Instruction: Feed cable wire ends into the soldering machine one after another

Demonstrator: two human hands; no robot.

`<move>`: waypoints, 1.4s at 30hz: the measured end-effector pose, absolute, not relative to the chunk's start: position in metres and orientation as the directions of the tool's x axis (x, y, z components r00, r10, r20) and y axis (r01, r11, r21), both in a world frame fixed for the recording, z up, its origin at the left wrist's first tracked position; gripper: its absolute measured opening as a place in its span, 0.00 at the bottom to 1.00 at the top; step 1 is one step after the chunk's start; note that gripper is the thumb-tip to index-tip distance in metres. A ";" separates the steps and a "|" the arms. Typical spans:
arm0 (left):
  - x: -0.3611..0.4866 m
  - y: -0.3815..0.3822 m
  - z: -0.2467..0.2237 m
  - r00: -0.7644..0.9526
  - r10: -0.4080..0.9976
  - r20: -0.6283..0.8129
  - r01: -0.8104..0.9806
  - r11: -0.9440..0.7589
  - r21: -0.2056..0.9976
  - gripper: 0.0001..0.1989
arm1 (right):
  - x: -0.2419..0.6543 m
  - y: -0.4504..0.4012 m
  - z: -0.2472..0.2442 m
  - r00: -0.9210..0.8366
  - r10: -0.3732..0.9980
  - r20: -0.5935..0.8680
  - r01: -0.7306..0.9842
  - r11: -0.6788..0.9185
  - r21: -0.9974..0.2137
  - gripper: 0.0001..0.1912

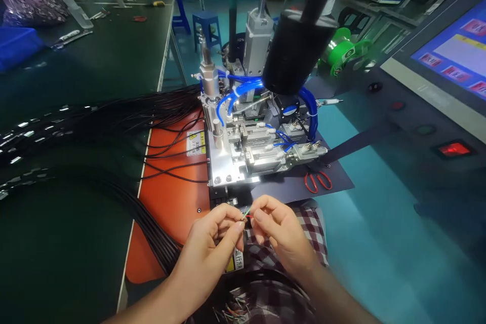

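Close together in front of the machine, both hands are pinched around thin coloured wires, green, white and red, at the end of a cable. My left hand is closed, thumb against forefinger, where the wires come out. On the other side, my right hand pinches the wire tips between thumb and fingers. The cable behind the wires is mostly hidden by my left hand. Below, on the checked cloth over my lap, lie many loose coloured wire ends of a black cable bundle.
A metal machine with blue air tubes stands just ahead on an orange base. A black cylinder hangs over it. Red-handled scissors lie at its right. Black cables cover the left table. A control screen is at right.
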State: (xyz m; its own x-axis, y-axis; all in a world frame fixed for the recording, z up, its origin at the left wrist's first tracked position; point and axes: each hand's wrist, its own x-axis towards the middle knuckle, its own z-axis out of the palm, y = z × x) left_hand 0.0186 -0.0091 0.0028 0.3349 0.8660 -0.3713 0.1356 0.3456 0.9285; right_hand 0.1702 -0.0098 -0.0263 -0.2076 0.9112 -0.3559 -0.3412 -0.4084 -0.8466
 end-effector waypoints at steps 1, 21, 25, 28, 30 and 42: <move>0.019 -0.009 0.002 0.329 0.869 -0.369 0.127 0.346 0.930 0.09 | 0.169 -0.012 -0.028 -0.188 0.919 -0.346 -0.312 -0.390 -0.867 0.13; 0.021 -0.006 0.000 0.318 0.850 -0.420 0.078 0.418 0.905 0.07 | 0.177 -0.012 -0.023 -0.153 0.953 -0.262 -0.189 -0.289 -0.939 0.08; 0.021 -0.007 0.000 0.300 0.855 -0.423 0.076 0.421 0.904 0.10 | 0.178 -0.015 -0.021 -0.152 0.963 -0.223 -0.157 -0.247 -0.956 0.06; 0.021 -0.006 0.000 0.287 0.847 -0.447 0.103 0.437 0.894 0.11 | 0.178 -0.015 -0.023 -0.141 0.967 -0.210 -0.180 -0.234 -0.955 0.07; 0.021 -0.005 0.001 0.288 0.843 -0.455 0.119 0.440 0.890 0.11 | 0.178 -0.014 -0.025 -0.129 0.971 -0.202 -0.203 -0.225 -0.953 0.08; 0.021 -0.008 -0.001 0.249 0.900 -0.358 0.160 0.326 0.932 0.07 | 0.172 -0.017 -0.030 -0.112 0.975 -0.190 -0.116 -0.203 -0.972 0.07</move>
State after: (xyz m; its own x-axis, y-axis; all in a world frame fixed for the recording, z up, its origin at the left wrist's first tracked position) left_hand 0.0212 -0.0076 -0.0012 0.2494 0.8998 -0.3579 0.1599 0.3262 0.9317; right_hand 0.1720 -0.0174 -0.0299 -0.1117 0.9754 -0.1900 -0.1162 -0.2027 -0.9723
